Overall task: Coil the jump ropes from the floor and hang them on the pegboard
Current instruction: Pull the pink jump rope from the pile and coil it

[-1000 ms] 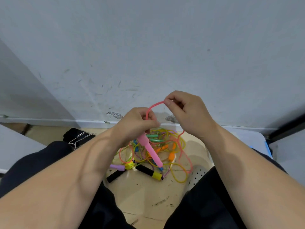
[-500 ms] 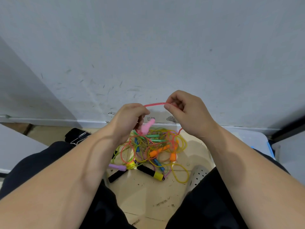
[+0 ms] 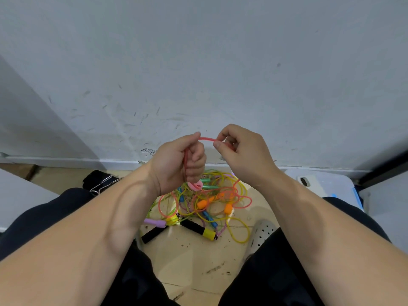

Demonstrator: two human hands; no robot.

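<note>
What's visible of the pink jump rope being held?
The pink jump rope has a thin, glossy, plastic-looking cord and a paler pink handle whose round end pokes out below the left hand, which grips it. The cord arcs across to the right hand, which pinches it; the rest drops toward the tangled pile.

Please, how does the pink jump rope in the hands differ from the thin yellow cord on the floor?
The pink plastic jump rope is lifted: the left hand grips its handle and cord, and the right hand pinches the cord. The thin yellow cord lies untouched on the tan floor. The pink cord's held part is one short arc; the yellow one sprawls in loose loops through the tangle. Both are thin, flexible cords.
</note>
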